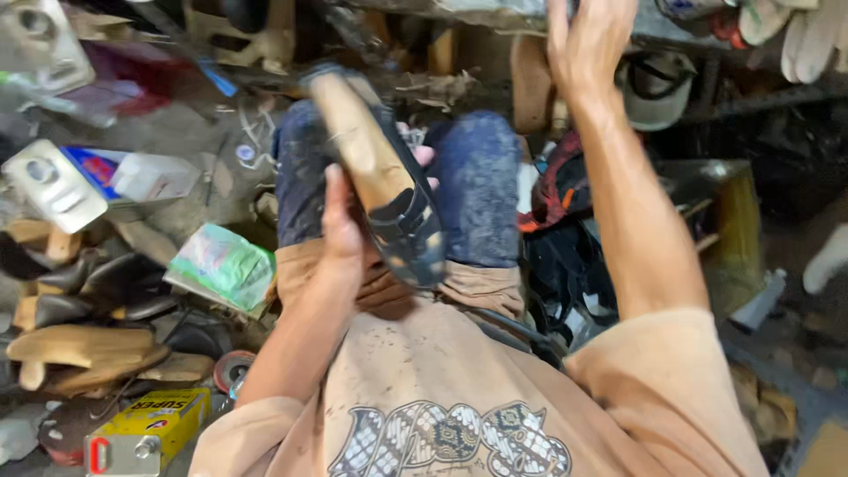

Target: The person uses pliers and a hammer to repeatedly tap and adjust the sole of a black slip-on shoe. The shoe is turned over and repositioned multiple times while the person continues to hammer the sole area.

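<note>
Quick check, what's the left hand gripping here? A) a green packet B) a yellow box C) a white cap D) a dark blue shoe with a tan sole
D: the left hand is wrapped around a dark blue shoe with a tan sole, held above the knees, while the right hand reaches up toward the cluttered shelf.

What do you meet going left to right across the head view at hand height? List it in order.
Grey plastic container → white box → green packet → left hand holding a dark shoe with a tan sole → right hand reaching up to the shelf → pale cap.
</note>
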